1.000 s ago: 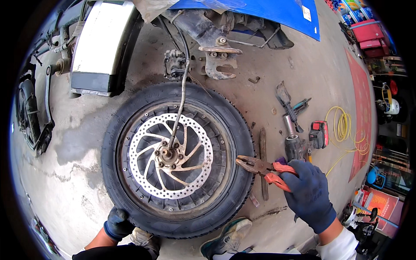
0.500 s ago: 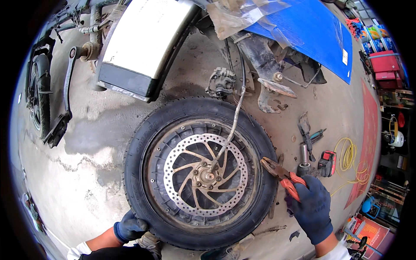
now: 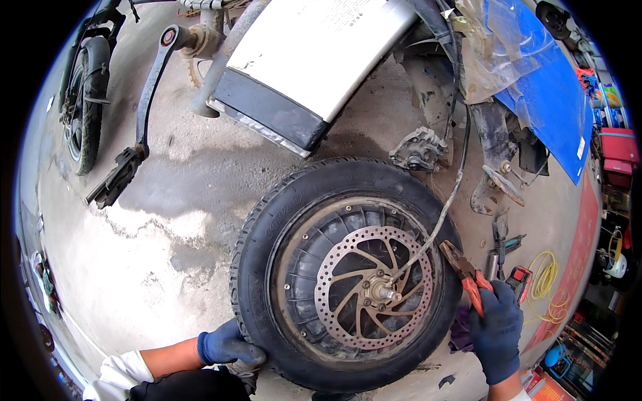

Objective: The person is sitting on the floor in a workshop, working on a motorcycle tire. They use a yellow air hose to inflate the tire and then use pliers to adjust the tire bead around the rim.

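A black scooter wheel [image 3: 267,227] with a perforated brake disc [image 3: 374,287] lies flat on the concrete floor. A grey cable [image 3: 445,200] runs from its hub up toward the scooter. My left hand [image 3: 224,346], in a blue glove, grips the tyre's lower left edge. My right hand [image 3: 498,327], also gloved, holds orange-handled pliers [image 3: 465,274] whose jaws point at the tyre's right rim, close to the cable.
The scooter's white and black body [image 3: 314,60] stands behind the wheel, with a brake caliper [image 3: 418,152] hanging near it. Tools [image 3: 498,250], a red device [image 3: 520,279] and a yellow cord [image 3: 548,277] lie at right. A swing arm [image 3: 144,113] and another tyre [image 3: 83,100] lie at left.
The view has shifted, so the wheel sits further right and lower. My right hand has brought the pliers up against the tyre's right rim. My left hand keeps hold of the tyre.
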A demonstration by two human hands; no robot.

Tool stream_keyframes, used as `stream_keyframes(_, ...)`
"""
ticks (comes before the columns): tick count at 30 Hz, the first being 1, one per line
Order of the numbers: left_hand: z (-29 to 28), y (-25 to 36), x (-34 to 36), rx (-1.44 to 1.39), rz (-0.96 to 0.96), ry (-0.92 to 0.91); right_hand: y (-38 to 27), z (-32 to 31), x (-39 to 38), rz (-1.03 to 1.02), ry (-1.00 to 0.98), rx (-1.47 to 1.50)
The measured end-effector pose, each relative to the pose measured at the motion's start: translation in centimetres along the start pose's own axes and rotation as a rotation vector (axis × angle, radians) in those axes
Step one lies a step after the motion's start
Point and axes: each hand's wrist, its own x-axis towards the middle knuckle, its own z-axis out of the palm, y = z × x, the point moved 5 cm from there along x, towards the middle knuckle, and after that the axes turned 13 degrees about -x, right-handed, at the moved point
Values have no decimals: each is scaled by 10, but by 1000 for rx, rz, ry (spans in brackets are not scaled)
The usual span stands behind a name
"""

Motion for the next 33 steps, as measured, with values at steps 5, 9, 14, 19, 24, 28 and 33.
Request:
stream_keyframes(5,7,5,4,2,11,-21,-4,-1,4,-36,29,-9)
stream_keyframes(9,14,9,6,-30,17,-31,-6,-2,3,-65,40,14)
stream_keyframes(14,14,9,8,55,46,-88,-12,-1,-1,-115,83,-35)
stream_keyframes(19,16,11,11,75,59,-94,-10,-1,-15,-159,175,-121)
stream_keyframes(24,17,12,11,81,44,-100,-10,0,-20,-185,209,-160)
stream_keyframes(28,19,11,11,55,61,-104,-14,-7,-21,-163,206,-123)
stream_keyframes(33,21,12,12,37,93,-105,-9,-8,-29,-151,152,-53)
